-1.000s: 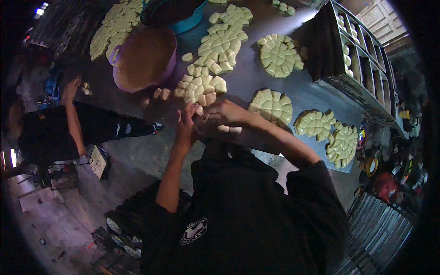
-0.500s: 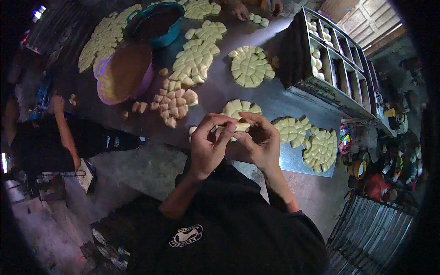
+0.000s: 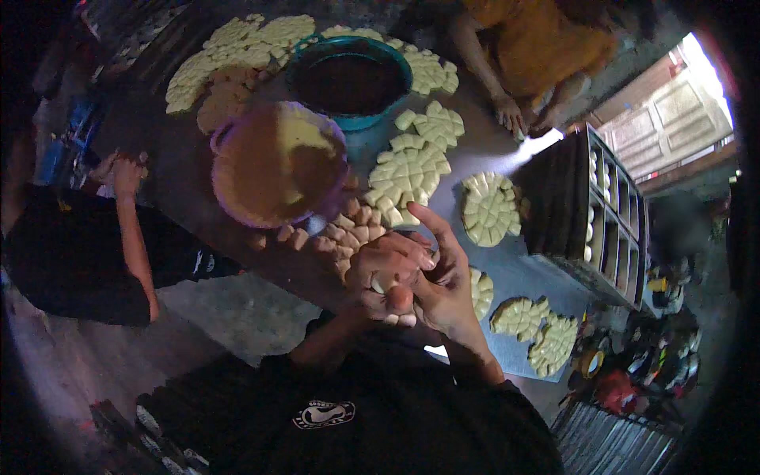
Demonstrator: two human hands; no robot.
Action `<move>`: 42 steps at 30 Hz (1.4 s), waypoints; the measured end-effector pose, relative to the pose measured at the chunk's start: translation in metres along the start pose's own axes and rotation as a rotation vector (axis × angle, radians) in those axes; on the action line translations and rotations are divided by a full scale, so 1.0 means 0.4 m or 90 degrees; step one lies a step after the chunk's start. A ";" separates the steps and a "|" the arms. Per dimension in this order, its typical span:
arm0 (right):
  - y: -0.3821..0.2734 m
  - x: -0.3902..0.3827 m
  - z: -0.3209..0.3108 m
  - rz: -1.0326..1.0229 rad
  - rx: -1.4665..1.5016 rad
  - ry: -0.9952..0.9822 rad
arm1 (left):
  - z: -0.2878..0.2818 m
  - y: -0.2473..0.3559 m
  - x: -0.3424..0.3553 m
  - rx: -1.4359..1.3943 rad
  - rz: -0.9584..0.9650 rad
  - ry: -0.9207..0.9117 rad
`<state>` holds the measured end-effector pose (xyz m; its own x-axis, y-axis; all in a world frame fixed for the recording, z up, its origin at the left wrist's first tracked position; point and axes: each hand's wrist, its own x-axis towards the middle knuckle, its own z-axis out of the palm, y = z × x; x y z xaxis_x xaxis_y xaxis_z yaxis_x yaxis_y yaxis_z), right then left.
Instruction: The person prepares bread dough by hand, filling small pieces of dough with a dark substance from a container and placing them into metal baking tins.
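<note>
Close in front of my chest, my two hands meet around one small piece of dough (image 3: 384, 283), pale and mostly covered by fingers. My left hand (image 3: 370, 265) is curled around it. Against its side presses my right hand (image 3: 451, 297), thumb at the dough and index finger stretched up and away. Some blur hides the exact fingertips. Just beyond my hands lies a patch of brownish cut pieces (image 3: 336, 241). A round of cut pale dough (image 3: 480, 293) is partly hidden behind my right hand.
A purple tub (image 3: 229, 190) and a teal tub (image 3: 364, 121) stand left of several cut dough slabs (image 3: 408, 170). Right is a dark compartmented rack (image 3: 546, 198) with pale balls. One co-worker's hands (image 3: 518, 119) rest at the far edge; another person's arm (image 3: 134, 237) is at left.
The view has swung, so the table sits lower and further right. My hands have closed tighter over the dough, and my right index finger has lifted. More of the far co-worker shows.
</note>
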<state>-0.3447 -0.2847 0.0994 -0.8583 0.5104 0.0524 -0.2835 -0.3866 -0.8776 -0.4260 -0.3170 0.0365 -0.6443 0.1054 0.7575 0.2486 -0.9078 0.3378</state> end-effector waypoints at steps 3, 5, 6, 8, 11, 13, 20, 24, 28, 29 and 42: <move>0.030 0.126 0.017 0.067 -0.029 -0.059 | -0.068 -0.018 0.039 0.031 -0.148 0.150; 0.043 0.216 0.017 0.119 0.129 -0.133 | -0.114 -0.042 0.088 -0.011 -0.224 0.188; 0.025 0.271 0.042 0.159 0.125 -0.105 | -0.141 -0.051 0.109 -0.030 -0.259 0.204; 0.043 0.384 0.051 0.151 -0.031 -0.085 | -0.231 -0.076 0.147 0.066 -0.257 0.101; 0.098 0.617 0.011 -0.018 -0.652 -0.176 | -0.285 -0.090 0.131 0.166 -0.481 0.284; 0.147 0.759 -0.026 -0.151 -0.920 -0.251 | -0.323 -0.073 0.142 0.143 -0.630 0.286; 0.321 0.941 -0.170 0.084 -1.028 -0.255 | -0.419 -0.080 0.082 0.248 -0.771 0.229; 0.257 0.891 -0.144 0.152 -0.817 -0.169 | -0.412 -0.054 0.164 0.213 -0.790 0.217; 0.202 0.699 -0.089 0.134 -0.476 -0.019 | -0.340 -0.040 0.197 0.188 -0.664 0.343; 0.170 0.625 -0.038 0.120 -0.382 -0.015 | -0.333 -0.040 0.188 0.124 -0.684 0.347; -0.089 0.013 -0.143 -0.174 -0.607 0.042 | -0.012 0.067 0.049 -0.211 -0.852 0.273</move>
<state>-0.3146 -0.2244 0.1039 -0.7811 0.5426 0.3089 0.0188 0.5150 -0.8570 -0.4353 -0.3411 0.0577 -0.4336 0.8625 -0.2609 -0.8418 -0.2845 0.4587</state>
